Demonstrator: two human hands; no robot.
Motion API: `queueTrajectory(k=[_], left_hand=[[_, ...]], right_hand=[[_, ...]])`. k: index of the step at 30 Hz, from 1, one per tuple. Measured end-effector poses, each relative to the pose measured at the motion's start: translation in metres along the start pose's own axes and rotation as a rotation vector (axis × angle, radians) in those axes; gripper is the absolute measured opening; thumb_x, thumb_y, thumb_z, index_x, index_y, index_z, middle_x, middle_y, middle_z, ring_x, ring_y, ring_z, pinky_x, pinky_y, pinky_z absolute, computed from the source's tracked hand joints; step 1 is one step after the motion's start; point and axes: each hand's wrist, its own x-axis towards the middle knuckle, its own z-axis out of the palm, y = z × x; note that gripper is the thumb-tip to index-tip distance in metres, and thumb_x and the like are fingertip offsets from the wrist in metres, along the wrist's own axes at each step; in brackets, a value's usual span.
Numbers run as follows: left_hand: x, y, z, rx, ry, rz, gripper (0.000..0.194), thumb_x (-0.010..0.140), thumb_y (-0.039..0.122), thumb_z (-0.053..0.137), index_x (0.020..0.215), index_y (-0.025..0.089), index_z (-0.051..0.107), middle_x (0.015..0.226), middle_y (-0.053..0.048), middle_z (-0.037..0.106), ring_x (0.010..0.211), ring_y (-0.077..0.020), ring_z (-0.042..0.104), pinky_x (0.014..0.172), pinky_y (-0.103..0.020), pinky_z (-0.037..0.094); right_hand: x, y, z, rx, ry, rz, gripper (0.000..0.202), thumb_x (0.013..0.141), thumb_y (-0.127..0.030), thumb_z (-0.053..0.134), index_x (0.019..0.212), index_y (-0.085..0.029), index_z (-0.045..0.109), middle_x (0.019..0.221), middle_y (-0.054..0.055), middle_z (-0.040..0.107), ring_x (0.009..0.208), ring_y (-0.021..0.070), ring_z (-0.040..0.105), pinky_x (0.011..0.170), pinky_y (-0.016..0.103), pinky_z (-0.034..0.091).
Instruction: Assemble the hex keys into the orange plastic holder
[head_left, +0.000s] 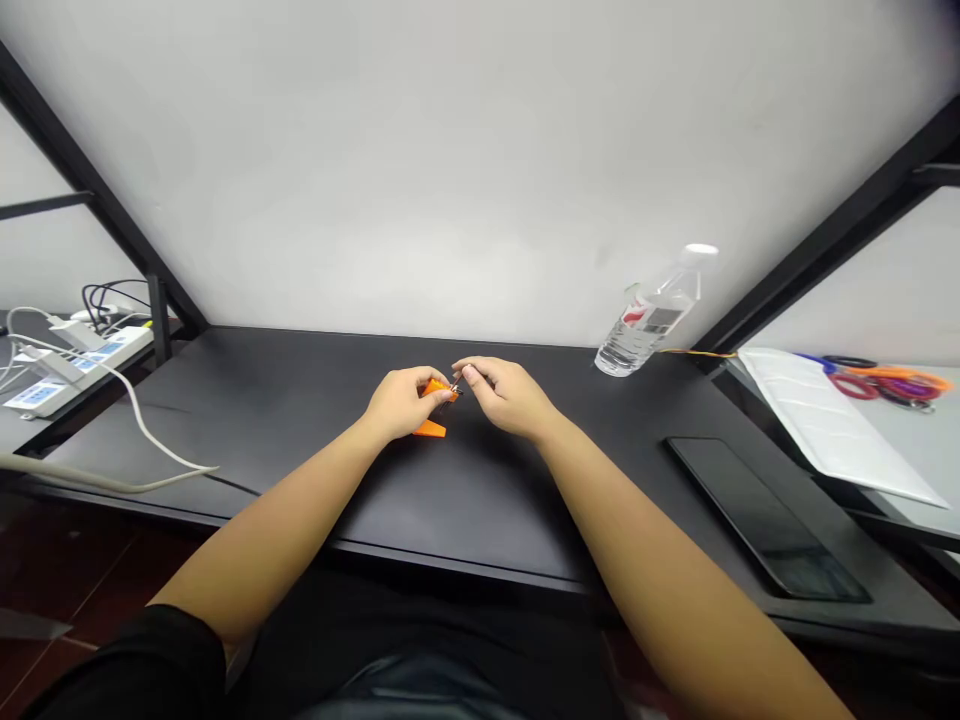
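Over the middle of the black table point(480, 490), my left hand point(401, 405) is closed around a small orange object point(435, 387). Its kind cannot be made out, as my fingers cover most of it. A flat orange piece point(430, 429) shows just below that hand; whether it belongs to the same object is unclear. My right hand point(504, 395) pinches a thin dark stick-like piece point(457, 379) between thumb and forefinger. The piece's tip meets the end of the orange object, where a small whitish and dark part is visible.
A water bottle point(649, 320) stands at the back right. Nearer lies a dark tablet point(765, 520). A white padded envelope point(832, 425) and coloured scissors-like handles point(885, 385) lie far right. At left are a power strip point(82, 370) and a white cable point(142, 425).
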Motion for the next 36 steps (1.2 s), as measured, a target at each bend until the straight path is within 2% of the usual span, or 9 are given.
queueTrajectory(k=[3, 7, 11, 14, 18, 22, 26, 32, 36], left_hand=[[0.001, -0.002, 0.001, -0.041, -0.009, 0.007, 0.019, 0.086, 0.039, 0.067, 0.098, 0.025, 0.074, 0.096, -0.001, 0.079, 0.089, -0.0201, 0.075, 0.085, -0.031, 0.057], [0.003, -0.005, 0.003, -0.069, 0.002, 0.035, 0.021, 0.086, 0.039, 0.068, 0.097, 0.022, 0.074, 0.096, -0.003, 0.079, 0.090, -0.0209, 0.074, 0.085, -0.031, 0.057], [0.004, -0.008, 0.003, -0.093, -0.001, 0.049, 0.020, 0.086, 0.037, 0.067, 0.098, 0.022, 0.073, 0.094, -0.003, 0.078, 0.086, -0.0193, 0.073, 0.086, -0.032, 0.057], [0.003, -0.007, 0.003, -0.138, -0.003, 0.049, 0.018, 0.088, 0.036, 0.066, 0.098, 0.022, 0.071, 0.093, -0.004, 0.078, 0.085, -0.0187, 0.073, 0.086, -0.033, 0.057], [0.001, -0.004, 0.003, -0.156, -0.003, 0.057, 0.017, 0.088, 0.035, 0.066, 0.097, 0.022, 0.070, 0.092, -0.003, 0.078, 0.083, -0.0184, 0.073, 0.085, -0.034, 0.057], [0.001, -0.003, 0.002, -0.133, -0.005, 0.066, 0.016, 0.087, 0.034, 0.066, 0.096, 0.022, 0.071, 0.092, -0.003, 0.078, 0.082, -0.0186, 0.072, 0.084, -0.035, 0.057], [0.001, -0.002, 0.002, -0.127, -0.008, 0.067, 0.015, 0.088, 0.033, 0.065, 0.097, 0.023, 0.071, 0.092, -0.002, 0.078, 0.082, -0.0184, 0.073, 0.084, -0.034, 0.057], [-0.001, 0.002, 0.001, -0.122, -0.027, 0.078, 0.015, 0.089, 0.033, 0.064, 0.098, 0.023, 0.071, 0.092, -0.002, 0.078, 0.084, -0.0184, 0.073, 0.084, -0.035, 0.058], [0.000, 0.000, 0.001, -0.112, -0.021, 0.103, 0.015, 0.089, 0.032, 0.063, 0.098, 0.022, 0.069, 0.091, -0.002, 0.077, 0.083, -0.0186, 0.072, 0.085, -0.035, 0.057]], right_hand=[[0.000, 0.000, 0.002, -0.091, -0.074, -0.014, 0.039, 0.106, -0.038, 0.035, 0.120, -0.023, 0.068, 0.123, 0.008, 0.074, 0.113, 0.0256, 0.066, 0.094, 0.039, 0.051], [-0.002, -0.003, 0.001, -0.133, -0.244, -0.099, 0.039, 0.106, -0.041, 0.034, 0.112, -0.023, 0.069, 0.118, 0.009, 0.073, 0.109, 0.0252, 0.065, 0.091, 0.038, 0.050], [-0.004, -0.001, -0.007, -0.124, -0.324, -0.105, 0.035, 0.098, -0.051, 0.054, 0.115, -0.025, 0.068, 0.114, 0.009, 0.072, 0.102, 0.0259, 0.065, 0.082, 0.037, 0.051], [-0.004, 0.017, -0.017, -0.167, -0.245, 0.041, 0.045, 0.084, -0.059, 0.070, 0.114, -0.025, 0.068, 0.111, 0.009, 0.072, 0.093, 0.0254, 0.066, 0.073, 0.034, 0.049], [-0.003, 0.055, -0.028, -0.265, -0.235, 0.310, 0.048, 0.066, -0.064, 0.080, 0.088, -0.022, 0.069, 0.090, 0.007, 0.071, 0.073, 0.0210, 0.064, 0.058, 0.031, 0.043], [-0.001, 0.075, -0.029, -0.207, -0.311, 0.389, 0.044, 0.067, -0.064, 0.079, 0.082, -0.023, 0.070, 0.083, 0.004, 0.072, 0.065, 0.0184, 0.062, 0.053, 0.030, 0.041], [0.000, 0.071, -0.030, -0.192, -0.374, 0.425, 0.037, 0.070, -0.060, 0.077, 0.077, -0.024, 0.070, 0.077, 0.003, 0.071, 0.064, 0.0184, 0.061, 0.054, 0.030, 0.042], [-0.002, 0.058, -0.032, -0.137, -0.373, 0.327, 0.033, 0.071, -0.052, 0.077, 0.065, -0.023, 0.064, 0.066, 0.001, 0.066, 0.057, 0.0161, 0.057, 0.051, 0.029, 0.039], [-0.001, 0.042, -0.033, -0.082, -0.232, 0.246, 0.027, 0.079, -0.049, 0.072, 0.071, -0.023, 0.066, 0.069, 0.002, 0.068, 0.059, 0.0163, 0.057, 0.056, 0.030, 0.042]])
